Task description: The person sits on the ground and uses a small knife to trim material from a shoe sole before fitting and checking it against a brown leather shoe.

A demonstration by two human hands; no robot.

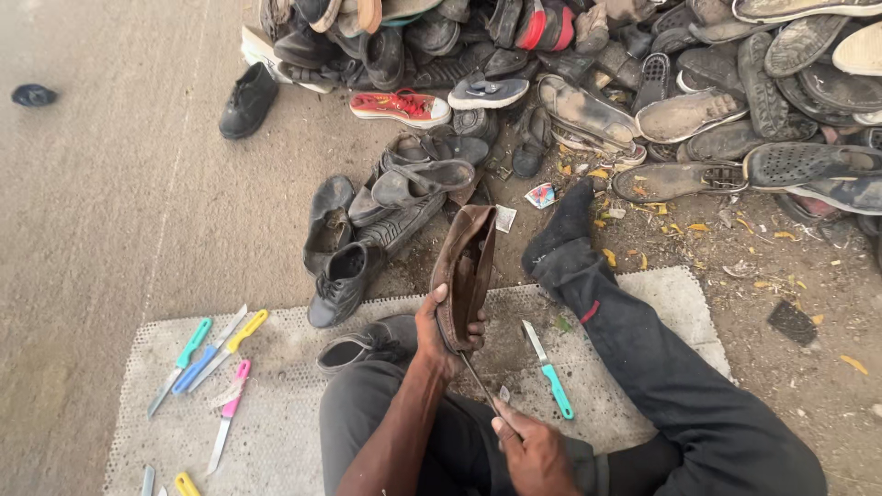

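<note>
My left hand (439, 332) grips the heel end of a worn brown shoe (467, 268), held upright with its toe pointing away from me. My right hand (536, 452) is closed on a thin knife (478, 378) whose blade reaches up to the shoe's heel. I sit on a pale mat (276, 432) with my legs in dark trousers, the right leg (643, 349) stretched out in a dark sock.
A teal-handled knife (549, 369) lies on the mat by my right leg. Several coloured-handled knives (213, 354) lie at the mat's left. Black shoes (342, 280) sit close ahead, and a large heap of old shoes and soles (643, 83) fills the far side.
</note>
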